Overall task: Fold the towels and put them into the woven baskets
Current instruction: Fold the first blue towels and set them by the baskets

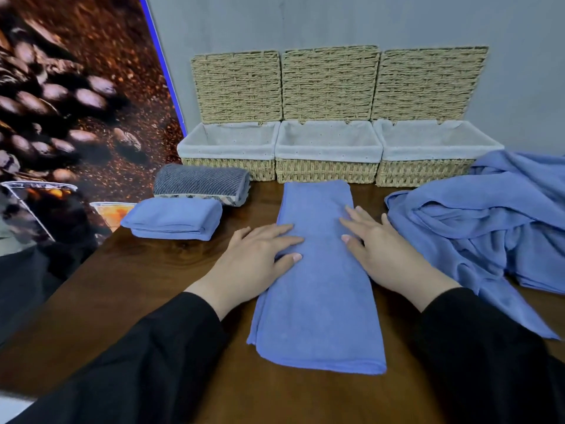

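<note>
A blue towel point(318, 301), folded into a long strip, lies lengthwise on the dark wooden table point(146, 289) in front of me. My left hand point(256, 258) rests flat on its left edge, fingers straight. My right hand point(379, 243) presses flat on its right edge. Three woven baskets with pale cloth liners stand in a row at the back wall: left point(229, 165), middle point(327, 171), right point(425, 172). Their lids stand upright and the insides look bare. A folded blue towel point(175, 218) and a folded grey striped towel point(198, 183) sit at the left.
A heap of unfolded blue towels point(489, 221) covers the right side of the table and spills toward the front edge. A coffee-bean poster point(70, 102) stands along the table's left edge. A grey wall point(336, 19) is behind the baskets.
</note>
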Action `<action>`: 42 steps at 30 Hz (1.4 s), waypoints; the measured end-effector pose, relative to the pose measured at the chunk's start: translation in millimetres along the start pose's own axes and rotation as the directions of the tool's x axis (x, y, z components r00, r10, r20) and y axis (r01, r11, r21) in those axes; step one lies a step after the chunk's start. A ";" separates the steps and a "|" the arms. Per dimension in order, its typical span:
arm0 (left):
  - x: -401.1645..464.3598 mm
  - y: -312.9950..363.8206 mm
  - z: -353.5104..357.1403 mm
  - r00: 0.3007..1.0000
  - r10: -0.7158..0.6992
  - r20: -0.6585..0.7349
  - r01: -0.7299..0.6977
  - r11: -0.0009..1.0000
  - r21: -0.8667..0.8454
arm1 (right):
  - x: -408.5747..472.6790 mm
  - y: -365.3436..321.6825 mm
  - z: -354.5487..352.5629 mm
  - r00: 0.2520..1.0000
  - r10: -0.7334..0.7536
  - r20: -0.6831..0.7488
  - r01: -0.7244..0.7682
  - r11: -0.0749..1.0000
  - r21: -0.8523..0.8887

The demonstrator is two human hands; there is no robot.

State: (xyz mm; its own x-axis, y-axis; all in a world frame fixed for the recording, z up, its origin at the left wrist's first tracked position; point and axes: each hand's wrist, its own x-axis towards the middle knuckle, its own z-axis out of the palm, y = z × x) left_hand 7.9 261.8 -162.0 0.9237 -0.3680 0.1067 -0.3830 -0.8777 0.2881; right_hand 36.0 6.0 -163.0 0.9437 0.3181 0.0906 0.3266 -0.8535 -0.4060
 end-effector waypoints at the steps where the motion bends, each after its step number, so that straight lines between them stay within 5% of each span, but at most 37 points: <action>1: 3.0 0.3 1.3 1.000 -0.019 -0.001 0.019 1.000 0.009 | -3.3 -2.3 -1.9 0.996 -0.030 -0.081 0.033 0.999 0.033; 3: 8.0 -0.1 3.6 0.998 -0.053 -0.016 0.053 0.998 0.021 | -15.2 -11.5 -8.8 0.979 -0.130 -0.160 0.149 0.983 0.112; 8: 7.6 -6.9 -1.1 0.999 0.004 -0.052 -0.007 0.998 -0.063 | -31.9 -10.7 -9.9 0.929 -0.312 0.198 0.306 0.950 0.059; 13: 5.5 -15.1 -6.6 0.996 0.004 0.090 0.001 0.999 -0.046 | -50.4 5.2 -14.5 0.888 -0.452 0.087 0.440 0.889 0.125; 19: 7.7 -15.9 -0.8 0.999 -0.012 0.047 0.015 0.998 -0.066 | -62.1 25.8 -25.9 0.834 -0.459 0.307 0.401 0.885 0.236; 23: 7.7 -14.0 0.2 0.999 -0.016 0.044 0.019 0.998 -0.055 | -62.0 18.7 -17.3 0.834 -0.463 0.300 0.428 0.886 0.179; 27: 7.4 -10.9 -1.6 0.999 -0.013 0.030 0.015 0.999 -0.044 | -57.5 5.7 -7.2 0.811 -0.584 0.044 0.585 0.810 -0.043; 31: 5.4 -13.2 -3.4 0.995 0.069 -0.075 -0.088 0.954 -0.285 | -42.5 -21.0 -11.5 0.919 -0.328 -0.218 0.376 0.896 0.235; 33: -0.4 -8.2 -11.3 0.995 -0.011 -0.096 -0.054 0.757 -0.651 | -31.8 -27.8 -14.9 0.957 -0.119 -0.263 0.221 0.888 0.403; 36: -4.8 -6.7 -20.3 0.988 -0.152 -0.038 0.033 0.444 -0.896 | -17.4 -26.6 -15.5 0.959 0.038 -0.281 0.106 0.871 0.480; 40: -5.3 2.7 -24.3 1.000 -0.014 0.026 0.029 0.608 -0.793 | -13.2 -26.0 -17.2 0.967 0.062 -0.245 0.080 0.845 0.529; 42: -6.4 7.9 -26.5 0.998 -0.060 0.032 0.060 0.555 -0.830 | -17.4 -28.2 -25.8 0.986 0.026 -0.164 0.072 0.823 0.564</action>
State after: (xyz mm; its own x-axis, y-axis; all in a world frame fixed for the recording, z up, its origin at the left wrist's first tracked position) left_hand -0.7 265.4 -135.2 0.9442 -0.3239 0.0590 -0.1469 -0.2541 0.9559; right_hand 11.6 13.9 -129.6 0.9476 0.2239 0.2278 0.3075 -0.4468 -0.8401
